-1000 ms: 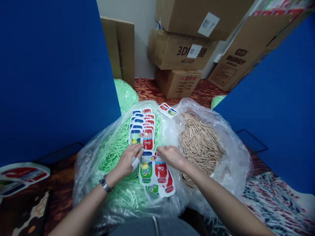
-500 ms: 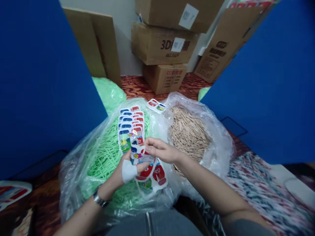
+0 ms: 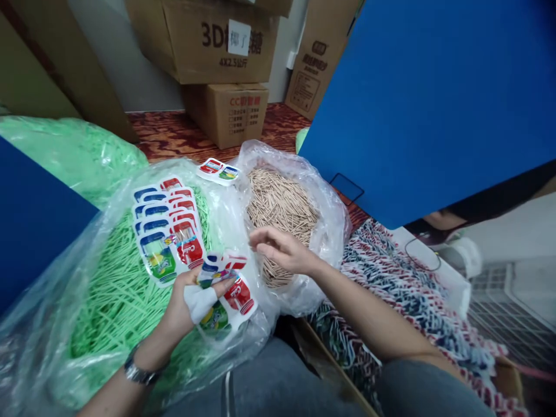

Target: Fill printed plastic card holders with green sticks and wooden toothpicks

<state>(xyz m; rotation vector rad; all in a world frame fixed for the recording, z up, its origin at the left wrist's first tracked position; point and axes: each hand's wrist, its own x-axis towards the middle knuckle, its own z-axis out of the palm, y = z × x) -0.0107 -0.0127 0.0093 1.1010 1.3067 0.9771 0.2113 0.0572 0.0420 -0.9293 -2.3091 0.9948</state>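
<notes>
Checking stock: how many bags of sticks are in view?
3: green-stick bag by the left hand, tan-stick bag by the right hand, another green bag far left; more may be hidden.

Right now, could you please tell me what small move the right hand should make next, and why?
Probably lower the right hand into the tan sticks and pinch a few: it hovers open and empty just above them, while the left hand holds a printed pouch.

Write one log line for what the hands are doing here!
left hand: holds printed pouch | right hand: open, over tan sticks | row of pouches: lying on green sticks
</notes>
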